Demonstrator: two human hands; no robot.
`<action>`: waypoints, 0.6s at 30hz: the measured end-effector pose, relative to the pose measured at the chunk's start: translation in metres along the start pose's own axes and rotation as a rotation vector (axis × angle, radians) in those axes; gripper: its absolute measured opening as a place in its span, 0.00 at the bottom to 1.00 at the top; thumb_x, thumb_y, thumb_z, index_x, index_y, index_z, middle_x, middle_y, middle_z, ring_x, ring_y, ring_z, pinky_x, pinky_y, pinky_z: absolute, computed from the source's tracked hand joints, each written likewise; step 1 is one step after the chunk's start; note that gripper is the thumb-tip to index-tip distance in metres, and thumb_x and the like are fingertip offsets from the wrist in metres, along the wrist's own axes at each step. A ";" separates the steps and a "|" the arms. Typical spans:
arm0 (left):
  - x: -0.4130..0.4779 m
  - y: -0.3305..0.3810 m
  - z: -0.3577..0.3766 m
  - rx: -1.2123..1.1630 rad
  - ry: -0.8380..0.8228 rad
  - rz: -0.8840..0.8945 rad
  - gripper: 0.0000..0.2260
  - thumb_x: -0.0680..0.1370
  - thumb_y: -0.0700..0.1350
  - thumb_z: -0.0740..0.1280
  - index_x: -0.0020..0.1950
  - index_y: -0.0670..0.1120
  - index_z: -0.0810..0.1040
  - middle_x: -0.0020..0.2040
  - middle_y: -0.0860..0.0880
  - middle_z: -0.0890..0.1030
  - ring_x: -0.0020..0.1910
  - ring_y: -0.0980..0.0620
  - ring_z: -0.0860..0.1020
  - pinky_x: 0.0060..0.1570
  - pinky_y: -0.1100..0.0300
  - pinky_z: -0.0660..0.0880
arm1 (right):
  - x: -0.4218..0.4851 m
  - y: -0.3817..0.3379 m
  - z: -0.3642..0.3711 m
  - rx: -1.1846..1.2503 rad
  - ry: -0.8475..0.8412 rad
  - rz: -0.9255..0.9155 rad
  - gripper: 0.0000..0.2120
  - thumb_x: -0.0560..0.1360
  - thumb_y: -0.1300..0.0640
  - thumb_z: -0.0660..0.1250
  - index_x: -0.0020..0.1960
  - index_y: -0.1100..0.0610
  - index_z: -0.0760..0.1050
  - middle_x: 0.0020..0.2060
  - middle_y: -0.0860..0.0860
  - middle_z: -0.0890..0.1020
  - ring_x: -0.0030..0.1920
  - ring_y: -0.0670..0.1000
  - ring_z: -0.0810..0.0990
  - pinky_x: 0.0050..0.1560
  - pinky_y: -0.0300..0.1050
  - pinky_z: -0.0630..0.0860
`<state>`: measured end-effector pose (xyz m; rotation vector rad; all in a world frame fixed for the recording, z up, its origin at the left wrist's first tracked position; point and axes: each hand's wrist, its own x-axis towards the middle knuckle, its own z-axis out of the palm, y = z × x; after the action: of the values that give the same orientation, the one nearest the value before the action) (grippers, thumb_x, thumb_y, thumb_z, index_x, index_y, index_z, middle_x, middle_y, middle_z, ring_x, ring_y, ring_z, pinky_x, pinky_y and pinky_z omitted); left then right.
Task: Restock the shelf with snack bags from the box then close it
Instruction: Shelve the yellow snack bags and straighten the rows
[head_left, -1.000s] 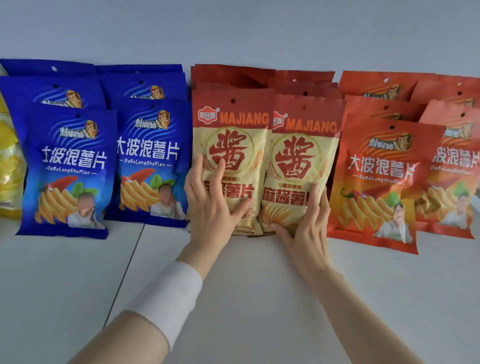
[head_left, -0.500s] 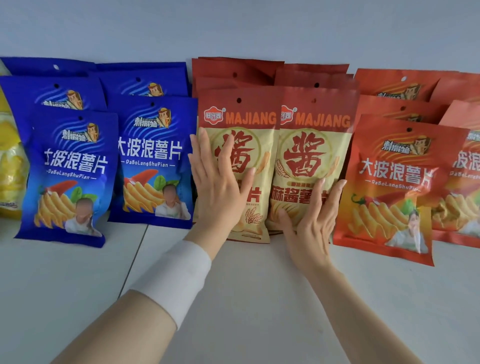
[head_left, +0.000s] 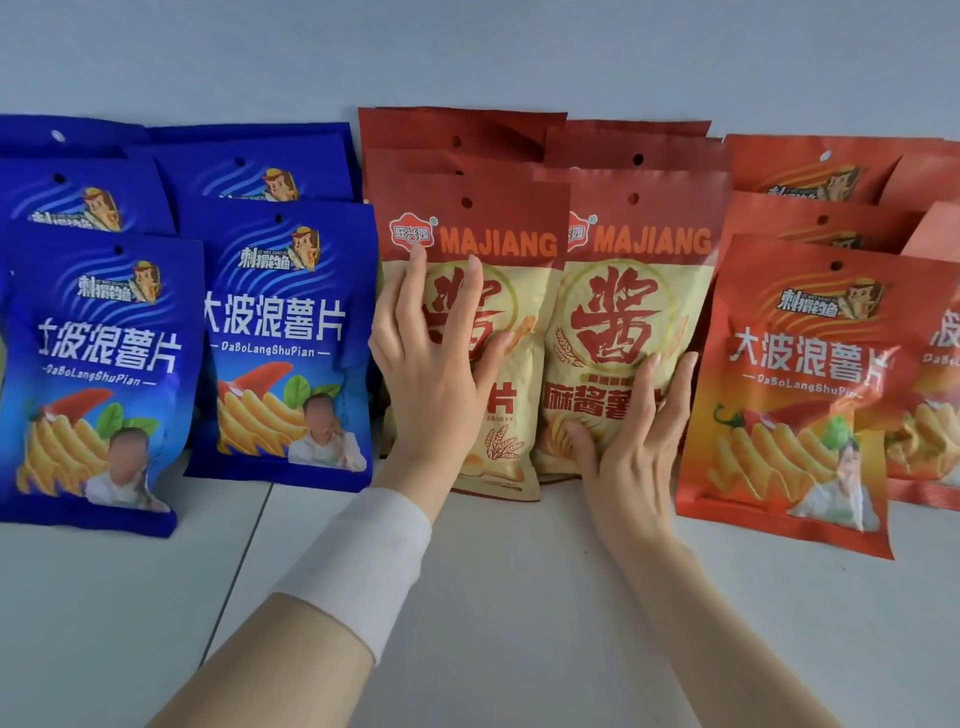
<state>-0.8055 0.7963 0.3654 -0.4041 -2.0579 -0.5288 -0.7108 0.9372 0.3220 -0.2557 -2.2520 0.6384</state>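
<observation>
Head view, shelf: the white shelf board (head_left: 493, 597) carries three colour groups of snack bags, all leaning back toward the pale wall (head_left: 467, 52).
Head view, left group: blue bags (head_left: 280, 338), two in front and more tops showing behind.
Head view, middle group: the left tan bag (head_left: 511, 415) and the right tan bag (head_left: 634, 312) stand in front, touching along their inner edges. Dark red tops of further bags rise behind them.
Head view, right group: orange bags (head_left: 795, 389), stacked front to back, running off the right edge.
Left hand (head_left: 436, 384): lies flat on the face of the left tan bag, fingers straight and spread, grasping nothing; a white cuff (head_left: 363, 566) sits at the wrist.
Right hand (head_left: 634, 441): flat against the lower part of the right tan bag, fingers straight, pressing rather than gripping.
Box: not in view, so I cannot tell if bags remain inside or whether it is closed.
Done, as judged: the shelf looks well filled, and the two front tan bags are placed and being squared up.
Left, as judged: any remaining bags, then closing the box.
</observation>
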 end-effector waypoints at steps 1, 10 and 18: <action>0.001 0.001 0.002 0.020 -0.007 -0.011 0.23 0.80 0.59 0.58 0.71 0.51 0.62 0.70 0.37 0.67 0.69 0.41 0.61 0.68 0.50 0.60 | 0.003 -0.001 0.002 -0.005 -0.003 -0.001 0.34 0.76 0.44 0.57 0.74 0.57 0.46 0.73 0.67 0.44 0.74 0.52 0.42 0.70 0.53 0.51; 0.006 0.006 -0.001 0.061 -0.165 -0.048 0.23 0.82 0.58 0.47 0.75 0.51 0.55 0.76 0.37 0.57 0.75 0.37 0.53 0.72 0.41 0.50 | -0.004 -0.013 0.008 -0.069 0.019 0.052 0.37 0.78 0.41 0.52 0.75 0.61 0.39 0.73 0.63 0.39 0.75 0.60 0.38 0.74 0.48 0.39; 0.008 0.004 0.005 0.074 -0.194 -0.066 0.23 0.82 0.59 0.47 0.75 0.52 0.54 0.76 0.38 0.56 0.76 0.39 0.53 0.72 0.42 0.51 | 0.008 -0.010 0.025 -0.161 0.051 0.084 0.37 0.78 0.41 0.53 0.74 0.64 0.44 0.73 0.67 0.46 0.75 0.63 0.43 0.74 0.51 0.43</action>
<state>-0.8113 0.8028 0.3701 -0.3560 -2.2764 -0.4657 -0.7345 0.9227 0.3173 -0.4433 -2.2551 0.4881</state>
